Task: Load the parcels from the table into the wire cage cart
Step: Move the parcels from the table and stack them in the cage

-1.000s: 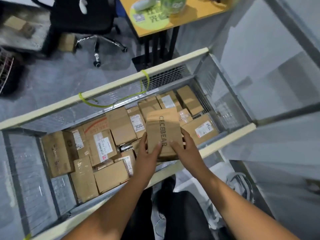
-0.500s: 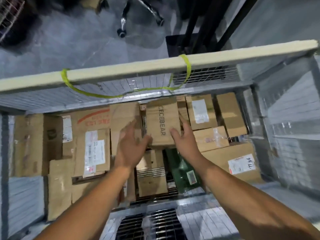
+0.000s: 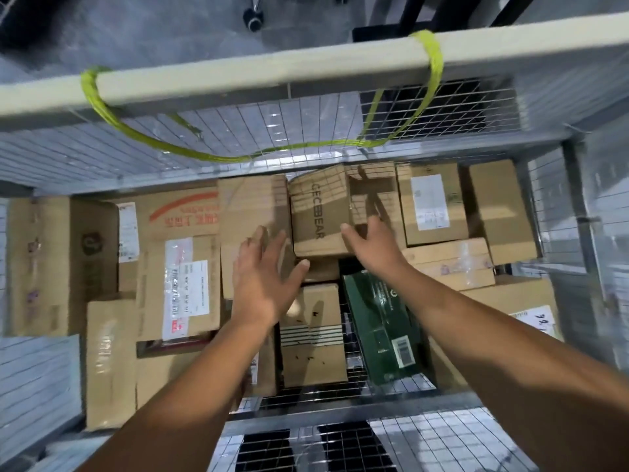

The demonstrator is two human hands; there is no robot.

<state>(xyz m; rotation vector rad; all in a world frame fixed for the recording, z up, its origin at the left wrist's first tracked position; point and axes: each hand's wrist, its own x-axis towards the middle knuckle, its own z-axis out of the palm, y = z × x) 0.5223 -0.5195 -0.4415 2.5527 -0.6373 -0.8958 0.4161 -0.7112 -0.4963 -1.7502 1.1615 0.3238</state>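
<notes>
A brown cardboard parcel printed CECEBEAR [image 3: 320, 216] lies inside the wire cage cart [image 3: 258, 69], on top of other parcels near the far mesh wall. My left hand [image 3: 263, 279] hovers just left of and below it with fingers spread and straight, holding nothing. My right hand [image 3: 372, 248] is at the parcel's right lower corner with fingers extended; its fingertips seem to touch the edge. Several other brown boxes fill the cart floor around it.
A dark green box [image 3: 381, 321] lies below the right hand, next to a striped carton [image 3: 311, 335]. A yellow-green cord [image 3: 238, 155] loops from the cream top rail. Mesh walls close the cart on all sides. Chair castors stand on the grey floor beyond.
Both hands lowered the CECEBEAR parcel into the cart and let it go onto the pile. The left hand has drawn back from it. The camera has leaned further over the cart.
</notes>
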